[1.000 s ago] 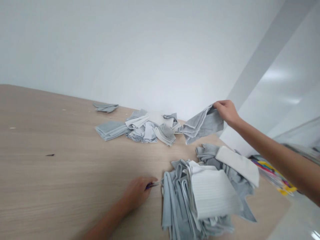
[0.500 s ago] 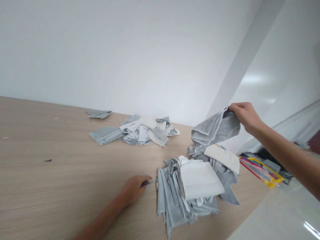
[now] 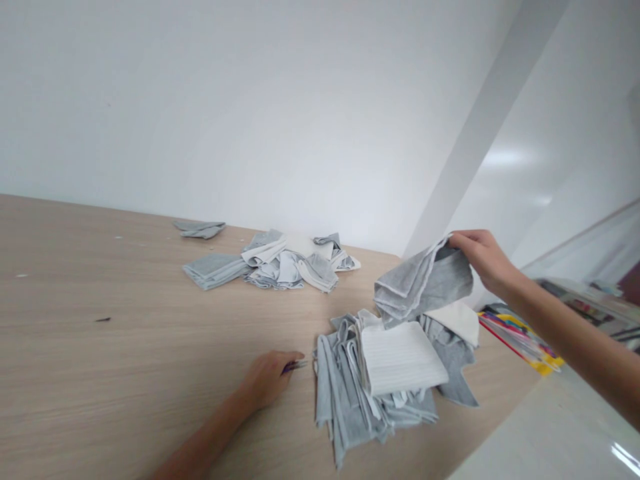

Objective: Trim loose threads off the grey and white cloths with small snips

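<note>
Wood-grain table [image 3: 125,387]: beneath the left hand [image 3: 266,381].
Near cloth pile [image 3: 350,407]: just right of the left hand.
Far cloth pile [image 3: 287,268]: beyond the left hand.
Folded grey cloth [image 3: 425,285]: pinched by the right hand [image 3: 481,257]; lowered since half a second ago, now overlapping the near cloth pile in view; contact cannot be told.
Purple-handled tool [image 3: 290,367]: gripped in the left hand.

Wide passage over left tabletop [image 3: 125,380], narrower strip between far cloths [image 3: 287,268] and cloth pile [image 3: 403,359], wall [image 3: 250,113] blocking behind.
</note>
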Motion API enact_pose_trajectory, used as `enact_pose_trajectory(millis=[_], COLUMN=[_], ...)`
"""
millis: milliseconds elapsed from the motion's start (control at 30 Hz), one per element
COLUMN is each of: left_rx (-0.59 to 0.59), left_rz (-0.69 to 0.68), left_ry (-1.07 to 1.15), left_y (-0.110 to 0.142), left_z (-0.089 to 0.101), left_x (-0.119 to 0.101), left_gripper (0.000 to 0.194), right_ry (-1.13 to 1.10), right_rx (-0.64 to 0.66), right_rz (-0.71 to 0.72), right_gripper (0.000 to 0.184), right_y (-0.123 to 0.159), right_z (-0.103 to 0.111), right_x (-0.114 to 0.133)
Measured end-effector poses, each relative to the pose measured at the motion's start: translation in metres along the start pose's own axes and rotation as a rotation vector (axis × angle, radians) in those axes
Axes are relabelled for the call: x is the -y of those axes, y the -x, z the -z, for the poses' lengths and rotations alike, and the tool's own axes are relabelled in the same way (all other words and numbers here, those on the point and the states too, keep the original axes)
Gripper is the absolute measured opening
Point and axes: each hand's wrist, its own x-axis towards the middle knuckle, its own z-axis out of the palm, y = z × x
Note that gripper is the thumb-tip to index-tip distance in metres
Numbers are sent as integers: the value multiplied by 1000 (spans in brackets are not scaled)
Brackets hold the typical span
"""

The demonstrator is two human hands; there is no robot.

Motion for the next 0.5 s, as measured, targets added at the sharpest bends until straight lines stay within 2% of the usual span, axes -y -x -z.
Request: enact_pose_trajectory(millis=[200, 333, 500], left_rx=[-5, 8, 31], left_rz=[16, 8, 23], left_ry=[12, 21, -11], left_y=[1, 1, 0], left_z=[0, 1, 1], left_x=[-2, -3, -1], left_gripper=[39, 41, 42], right_ry=[-56, -135, -321], right_rx=[67, -41, -115], right_rz=[-8, -54, -58], right_gripper=[24, 24, 18], right_y=[35, 41, 35], right_z=[-16, -25, -30], right_x=[-31, -53, -62])
